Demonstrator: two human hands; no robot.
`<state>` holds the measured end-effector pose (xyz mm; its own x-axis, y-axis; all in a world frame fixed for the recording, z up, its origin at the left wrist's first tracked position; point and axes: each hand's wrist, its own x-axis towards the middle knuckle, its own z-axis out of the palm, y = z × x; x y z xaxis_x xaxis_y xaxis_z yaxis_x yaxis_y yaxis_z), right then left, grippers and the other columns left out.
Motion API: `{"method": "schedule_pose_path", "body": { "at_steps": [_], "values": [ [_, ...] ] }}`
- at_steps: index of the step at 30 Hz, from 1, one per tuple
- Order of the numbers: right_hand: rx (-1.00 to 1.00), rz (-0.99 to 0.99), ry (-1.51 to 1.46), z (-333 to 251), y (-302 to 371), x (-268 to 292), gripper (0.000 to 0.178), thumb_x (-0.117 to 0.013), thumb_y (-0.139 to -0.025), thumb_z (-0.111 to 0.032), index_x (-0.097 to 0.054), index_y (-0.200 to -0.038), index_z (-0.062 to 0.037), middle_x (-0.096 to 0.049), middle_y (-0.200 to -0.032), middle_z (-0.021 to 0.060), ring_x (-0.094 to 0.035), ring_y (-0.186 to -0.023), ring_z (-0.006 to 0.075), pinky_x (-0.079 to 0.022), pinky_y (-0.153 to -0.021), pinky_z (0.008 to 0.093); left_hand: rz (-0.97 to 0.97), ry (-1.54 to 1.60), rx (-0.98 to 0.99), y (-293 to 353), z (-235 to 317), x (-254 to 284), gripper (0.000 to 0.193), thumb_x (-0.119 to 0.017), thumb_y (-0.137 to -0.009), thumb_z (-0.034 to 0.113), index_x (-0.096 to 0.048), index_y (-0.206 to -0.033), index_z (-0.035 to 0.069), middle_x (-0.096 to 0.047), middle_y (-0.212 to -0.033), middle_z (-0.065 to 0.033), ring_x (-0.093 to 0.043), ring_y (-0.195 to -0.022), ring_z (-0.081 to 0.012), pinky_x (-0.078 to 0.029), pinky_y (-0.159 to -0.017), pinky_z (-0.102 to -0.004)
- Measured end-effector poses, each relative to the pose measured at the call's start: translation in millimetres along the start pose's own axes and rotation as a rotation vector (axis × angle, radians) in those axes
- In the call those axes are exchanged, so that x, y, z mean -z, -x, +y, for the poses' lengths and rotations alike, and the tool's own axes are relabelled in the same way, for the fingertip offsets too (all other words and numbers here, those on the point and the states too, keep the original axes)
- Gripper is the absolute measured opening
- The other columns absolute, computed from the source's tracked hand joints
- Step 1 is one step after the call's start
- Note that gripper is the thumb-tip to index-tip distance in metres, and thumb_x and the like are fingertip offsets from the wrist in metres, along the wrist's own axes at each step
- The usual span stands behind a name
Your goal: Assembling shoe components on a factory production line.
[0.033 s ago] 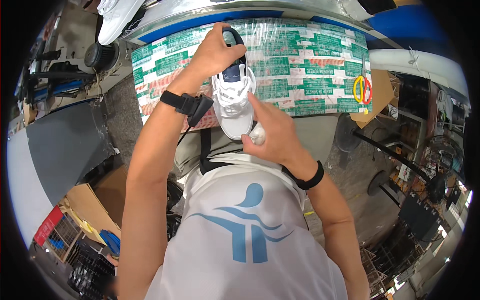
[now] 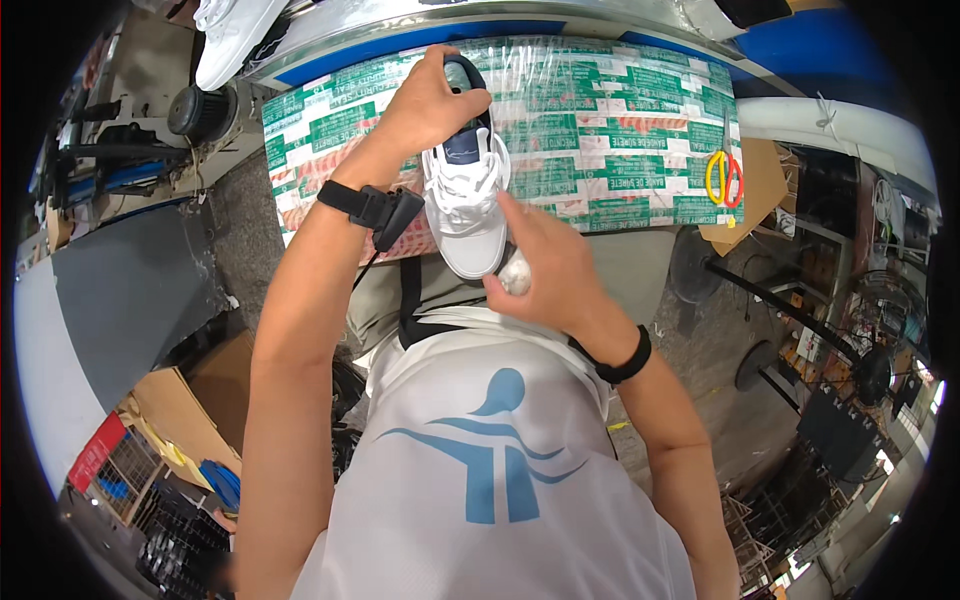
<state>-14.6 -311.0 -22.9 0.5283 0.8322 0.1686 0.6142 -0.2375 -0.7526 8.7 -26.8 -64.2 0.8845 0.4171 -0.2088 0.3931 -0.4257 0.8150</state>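
Note:
A white lace-up sneaker (image 2: 466, 205) with a dark lining lies over the near edge of the taped work surface, its toe toward me. My left hand (image 2: 430, 108) grips the sneaker's heel collar, thumb at the opening and fingers behind the heel. Beside the toe, my right hand (image 2: 550, 262) curls round a small white wad (image 2: 515, 273), perhaps cloth; its exact kind is unclear. The right index fingertip touches or nearly touches the sneaker's side near the laces.
Green-and-white printed tape covers the work surface (image 2: 640, 180). Scissors (image 2: 722, 180) with yellow and red handles lie at its right end. Another white sneaker (image 2: 232, 40) sits at the upper left, near a dark motor-like part (image 2: 200, 112). A cardboard piece (image 2: 755, 195) stands at the right.
My right hand has shifted very slightly down and right beside the toe. The left hand keeps its grip on the sneaker's heel.

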Motion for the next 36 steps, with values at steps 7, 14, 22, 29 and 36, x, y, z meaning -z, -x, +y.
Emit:
{"method": "schedule_pose_path", "body": {
  "at_steps": [7, 14, 22, 29, 36],
  "values": [
    [-0.005, -0.051, 0.103, -36, 15, 5, 0.097, -0.092, -0.075, -0.029, -0.056, -0.157, 0.0077, -0.066, -0.100, 0.0155, -0.066, -0.086, 0.0332, -0.055, -0.076, 0.0450, -0.010, 0.061, 0.000, 1, 1, 4, 0.072, -0.080, -0.090, 0.024, -0.054, -0.152, -0.002, -0.074, -0.102, -0.0109, -0.069, -0.088, -0.0169, -0.056, -0.079, -0.0335],
    [0.051, 0.006, 0.167, -3, 6, -9, 0.095, -0.090, -0.077, -0.034, -0.057, -0.154, 0.0095, -0.061, -0.096, 0.0136, -0.063, -0.082, 0.0315, -0.053, -0.074, 0.0451, 0.019, 0.047, 0.007, 1, 8, -2, 0.073, -0.080, -0.090, 0.026, -0.054, -0.152, -0.003, -0.075, -0.103, -0.0130, -0.070, -0.089, -0.0190, -0.057, -0.082, -0.0343],
    [-0.003, -0.081, 0.149, -22, 22, -7, 0.102, -0.091, -0.075, -0.036, -0.053, -0.159, 0.0088, -0.060, -0.094, 0.0129, -0.062, -0.081, 0.0307, -0.053, -0.074, 0.0446, 0.023, 0.022, 0.008, 7, 6, -3, 0.076, -0.081, -0.090, 0.028, -0.053, -0.154, -0.004, -0.075, -0.105, -0.0152, -0.071, -0.091, -0.0213, -0.057, -0.081, -0.0367],
    [0.157, -0.049, 0.199, -16, 5, -29, 0.104, -0.091, -0.074, -0.032, -0.052, -0.162, 0.0061, -0.065, -0.100, 0.0130, -0.065, -0.083, 0.0315, -0.055, -0.074, 0.0440, -0.036, 0.016, 0.037, 0, 13, -1, 0.100, -0.084, -0.084, 0.044, -0.048, -0.160, -0.010, -0.071, -0.128, -0.0311, -0.078, -0.109, -0.0388, -0.062, -0.093, -0.0442],
    [0.079, -0.032, 0.139, -21, -5, -46, 0.104, -0.091, -0.075, -0.032, -0.050, -0.162, 0.0075, -0.066, -0.099, 0.0145, -0.066, -0.084, 0.0334, -0.055, -0.074, 0.0458, -0.021, 0.019, 0.034, -4, 4, -1, 0.097, -0.083, -0.084, 0.042, -0.049, -0.159, -0.010, -0.070, -0.131, -0.0314, -0.077, -0.110, -0.0390, -0.062, -0.094, -0.0445]
  ]
}}
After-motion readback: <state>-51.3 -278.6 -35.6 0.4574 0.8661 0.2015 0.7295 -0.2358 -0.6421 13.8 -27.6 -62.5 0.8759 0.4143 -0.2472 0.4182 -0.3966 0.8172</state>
